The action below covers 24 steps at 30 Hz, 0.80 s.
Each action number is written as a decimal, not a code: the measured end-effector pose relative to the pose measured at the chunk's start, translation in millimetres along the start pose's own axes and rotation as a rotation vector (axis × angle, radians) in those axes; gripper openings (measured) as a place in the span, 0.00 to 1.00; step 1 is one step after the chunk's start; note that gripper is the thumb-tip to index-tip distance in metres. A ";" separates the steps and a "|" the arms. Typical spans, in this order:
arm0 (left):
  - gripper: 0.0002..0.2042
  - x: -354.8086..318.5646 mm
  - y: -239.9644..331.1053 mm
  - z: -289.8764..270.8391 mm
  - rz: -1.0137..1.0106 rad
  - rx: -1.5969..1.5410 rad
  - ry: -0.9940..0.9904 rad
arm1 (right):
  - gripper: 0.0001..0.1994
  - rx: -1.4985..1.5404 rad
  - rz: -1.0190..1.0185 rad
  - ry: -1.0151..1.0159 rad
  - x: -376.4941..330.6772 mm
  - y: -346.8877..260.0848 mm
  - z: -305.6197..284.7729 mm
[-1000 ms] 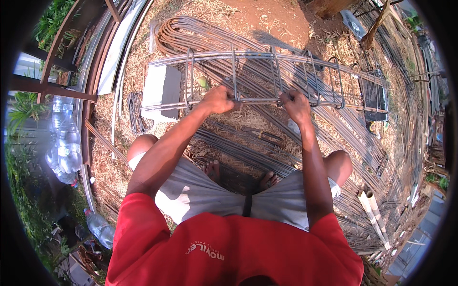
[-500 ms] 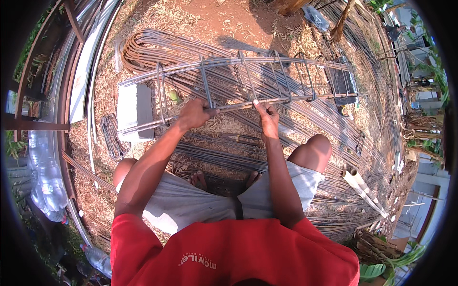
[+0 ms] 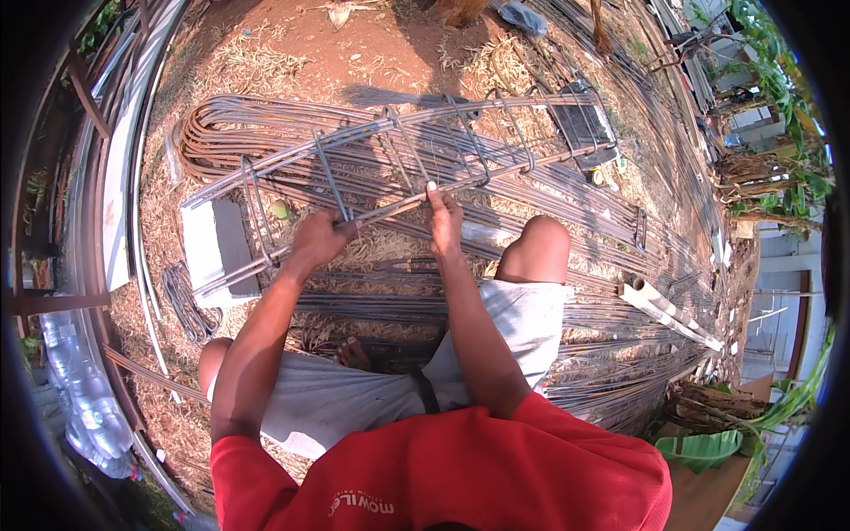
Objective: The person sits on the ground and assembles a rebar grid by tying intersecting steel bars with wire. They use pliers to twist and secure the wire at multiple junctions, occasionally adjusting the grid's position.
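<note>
A long rebar cage of several steel bars and squarish stirrups lies across in front of me. My left hand is closed around its near bars, beside a stirrup. A short dark piece shows at those fingertips; I cannot tell what it is. Further right, my right hand grips the same near bars, thumb up against the foot of another stirrup. The cage's left end rests on a pale block, its right end on a dark block.
Bent rusty rebar and many straight rods lie under and beyond the cage. Pale tubes lie at the right. Clear plastic bottles are bagged at the far left, beside metal framing. A coil of dark rods sits by the pale block.
The view has turned, so the cage now slants up to the right and sits further left in the picture. Both hands keep nearly the same places on the near bars.
</note>
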<state>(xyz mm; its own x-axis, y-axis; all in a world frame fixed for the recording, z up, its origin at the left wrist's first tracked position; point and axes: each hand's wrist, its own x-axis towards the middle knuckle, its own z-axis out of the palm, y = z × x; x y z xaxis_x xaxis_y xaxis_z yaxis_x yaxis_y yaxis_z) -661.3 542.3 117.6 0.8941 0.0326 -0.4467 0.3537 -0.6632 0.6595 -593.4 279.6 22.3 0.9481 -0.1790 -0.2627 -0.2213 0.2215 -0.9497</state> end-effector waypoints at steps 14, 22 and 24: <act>0.21 -3.1 -11.8 15.8 0.080 0.060 0.111 | 0.20 -0.128 0.251 0.011 -7.6 -30.4 -6.0; 0.22 -6.5 -6.7 15.2 0.027 -0.020 0.035 | 0.15 -0.161 0.049 0.012 -87.4 -30.0 -18.7; 0.21 -6.5 -8.2 14.7 0.057 0.023 0.078 | 0.14 -0.191 0.131 -0.121 -125.0 -22.0 -14.7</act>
<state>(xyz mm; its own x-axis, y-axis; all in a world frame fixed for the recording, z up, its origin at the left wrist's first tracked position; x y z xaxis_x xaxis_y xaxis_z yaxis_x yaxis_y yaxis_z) -674.1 536.5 106.2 0.9316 0.0514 -0.3598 0.2956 -0.6830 0.6680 -710.4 283.1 73.6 0.9263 -0.0417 -0.3744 -0.3724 0.0482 -0.9268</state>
